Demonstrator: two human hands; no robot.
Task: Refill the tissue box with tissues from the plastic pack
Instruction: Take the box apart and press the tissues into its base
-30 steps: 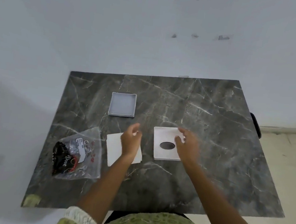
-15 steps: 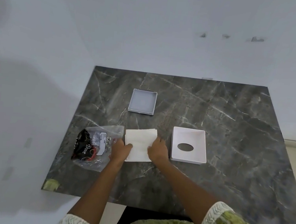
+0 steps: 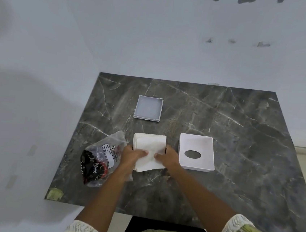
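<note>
A stack of white tissues point(image 3: 150, 143) lies on the dark marble table point(image 3: 240, 144), lifted slightly at its near edge. My left hand point(image 3: 131, 154) grips its left side and my right hand point(image 3: 168, 158) grips its right side, thumbs on top. The white tissue box shell point(image 3: 196, 152) with an oval slot lies upside down just right of my right hand. A grey box tray point(image 3: 148, 107) sits farther back. The clear plastic pack point(image 3: 100, 157) with black and red print lies crumpled left of my left hand.
The table stands against a white wall at its back and left. A greenish patch point(image 3: 55, 194) marks the table's near left corner. Bare floor shows past the table's right edge.
Both hands moved from the box shell to the tissue stack and closed on its two sides. The stack's near edge has come up slightly. The view shifted left.
</note>
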